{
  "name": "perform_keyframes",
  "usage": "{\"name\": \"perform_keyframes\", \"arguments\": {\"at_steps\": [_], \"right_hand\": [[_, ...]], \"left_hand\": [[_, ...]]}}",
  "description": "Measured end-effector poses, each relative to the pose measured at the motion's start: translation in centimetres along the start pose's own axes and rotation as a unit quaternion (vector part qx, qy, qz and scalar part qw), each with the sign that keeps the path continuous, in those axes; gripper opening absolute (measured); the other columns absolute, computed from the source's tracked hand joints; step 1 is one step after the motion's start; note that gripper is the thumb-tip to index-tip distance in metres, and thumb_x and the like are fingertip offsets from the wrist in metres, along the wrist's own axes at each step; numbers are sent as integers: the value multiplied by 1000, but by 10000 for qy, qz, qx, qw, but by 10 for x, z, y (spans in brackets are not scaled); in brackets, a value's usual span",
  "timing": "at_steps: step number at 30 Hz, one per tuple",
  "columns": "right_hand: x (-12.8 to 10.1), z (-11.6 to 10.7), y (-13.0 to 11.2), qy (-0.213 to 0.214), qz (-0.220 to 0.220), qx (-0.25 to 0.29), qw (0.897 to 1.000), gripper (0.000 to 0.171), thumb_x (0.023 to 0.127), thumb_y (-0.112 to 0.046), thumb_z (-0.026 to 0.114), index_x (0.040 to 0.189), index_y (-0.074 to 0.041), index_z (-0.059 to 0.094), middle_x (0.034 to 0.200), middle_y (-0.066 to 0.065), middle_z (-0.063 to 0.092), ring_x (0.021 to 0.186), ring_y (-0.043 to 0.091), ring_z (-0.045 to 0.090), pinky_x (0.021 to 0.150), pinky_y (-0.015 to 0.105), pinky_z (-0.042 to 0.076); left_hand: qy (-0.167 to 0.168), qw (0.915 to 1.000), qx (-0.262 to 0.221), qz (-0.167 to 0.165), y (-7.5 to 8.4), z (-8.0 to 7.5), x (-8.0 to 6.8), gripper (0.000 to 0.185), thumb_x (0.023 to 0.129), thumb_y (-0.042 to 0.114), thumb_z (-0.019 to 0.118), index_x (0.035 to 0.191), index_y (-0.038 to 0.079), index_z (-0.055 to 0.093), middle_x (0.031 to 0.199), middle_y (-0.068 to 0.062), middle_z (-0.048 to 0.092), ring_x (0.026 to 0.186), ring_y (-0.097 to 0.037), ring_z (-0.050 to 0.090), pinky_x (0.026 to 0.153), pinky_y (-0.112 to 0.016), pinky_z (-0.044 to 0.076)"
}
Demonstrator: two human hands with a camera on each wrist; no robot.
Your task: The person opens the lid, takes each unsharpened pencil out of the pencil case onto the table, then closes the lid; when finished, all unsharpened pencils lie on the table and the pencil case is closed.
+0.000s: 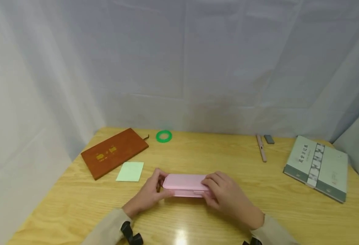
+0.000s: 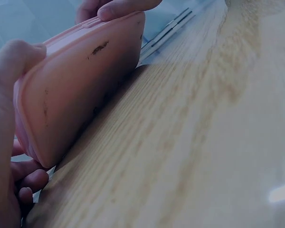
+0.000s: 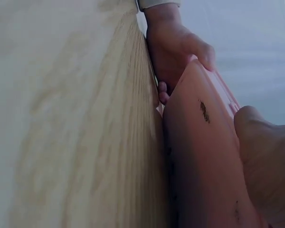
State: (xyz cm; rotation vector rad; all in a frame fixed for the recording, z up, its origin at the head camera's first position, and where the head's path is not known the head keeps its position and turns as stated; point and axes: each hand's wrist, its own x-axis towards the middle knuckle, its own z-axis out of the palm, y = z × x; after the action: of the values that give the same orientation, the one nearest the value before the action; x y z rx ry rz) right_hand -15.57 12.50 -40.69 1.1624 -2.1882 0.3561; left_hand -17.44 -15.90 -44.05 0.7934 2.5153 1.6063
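A pink pencil case (image 1: pixel 185 184) lies near the front middle of the wooden table (image 1: pixel 228 211), lid closed. My left hand (image 1: pixel 152 194) grips its left end, thumb on the front edge and fingers curled behind. My right hand (image 1: pixel 225 195) grips its right end, fingers over the lid and thumb by the front latch. In the left wrist view the pink pencil case (image 2: pixel 80 90) fills the left side, with my left hand (image 2: pixel 9 142) curled round its near end. The right wrist view shows the underside of the pink pencil case (image 3: pixel 204 156) tilted against the table, my right hand (image 3: pixel 266 156) holding it.
A brown notebook (image 1: pixel 114 152) and a pale green sticky pad (image 1: pixel 130 171) lie at left. A green ring (image 1: pixel 164 136) sits at the back. A pink pen (image 1: pixel 261 147) and a grey eraser (image 1: pixel 269 139) lie back right, a grey-green book (image 1: pixel 318 165) at far right. White cloth walls surround the table.
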Motion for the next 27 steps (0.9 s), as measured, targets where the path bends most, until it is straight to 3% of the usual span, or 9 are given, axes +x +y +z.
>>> {"name": "perform_keyframes", "arguments": {"at_steps": [3, 7, 13, 23, 27], "right_hand": [[2, -1, 0, -102, -136, -213, 9996, 19, 82, -23, 65, 91, -6, 66, 90, 4, 65, 81, 18, 60, 74, 32, 52], [4, 0, -1, -238, -349, -593, 9973, 24, 91, -25, 52, 90, -5, 65, 88, 6, 65, 81, 19, 60, 76, 32, 52], [2, 4, -4, -287, -402, -886, 9948, 40, 99, -27, 32, 90, -3, 63, 87, 8, 64, 80, 20, 59, 76, 32, 51], [2, 7, -3, -144, -368, -876, 9954, 46, 102, -29, 27, 90, -2, 62, 88, 8, 64, 81, 21, 59, 77, 32, 51], [-1, 2, -2, -223, -208, -400, 9987, 40, 102, -35, 39, 97, -3, 65, 95, 6, 66, 87, 19, 59, 81, 33, 51]], "left_hand": [[-26, 9998, -71, -156, 0, 1, 0, 52, 81, 21, 77, 117, 1, 44, 96, -8, 58, 74, -12, 48, 61, -22, 39], [28, 9996, 8, -297, -1, 0, 0, 54, 77, 19, 80, 115, 0, 47, 99, -10, 60, 75, -12, 49, 61, -20, 40], [28, 9998, 144, -144, -1, -2, 1, 55, 75, 16, 82, 114, -3, 48, 98, -12, 60, 77, -11, 50, 64, -22, 42], [3, 9999, 88, -106, 1, -3, 2, 58, 72, 14, 84, 114, -4, 48, 97, -11, 59, 78, -11, 48, 64, -21, 40], [-39, 9999, 106, -93, 1, -5, 1, 60, 71, 14, 85, 115, -3, 48, 95, -10, 57, 78, -12, 48, 64, -22, 40]]}}
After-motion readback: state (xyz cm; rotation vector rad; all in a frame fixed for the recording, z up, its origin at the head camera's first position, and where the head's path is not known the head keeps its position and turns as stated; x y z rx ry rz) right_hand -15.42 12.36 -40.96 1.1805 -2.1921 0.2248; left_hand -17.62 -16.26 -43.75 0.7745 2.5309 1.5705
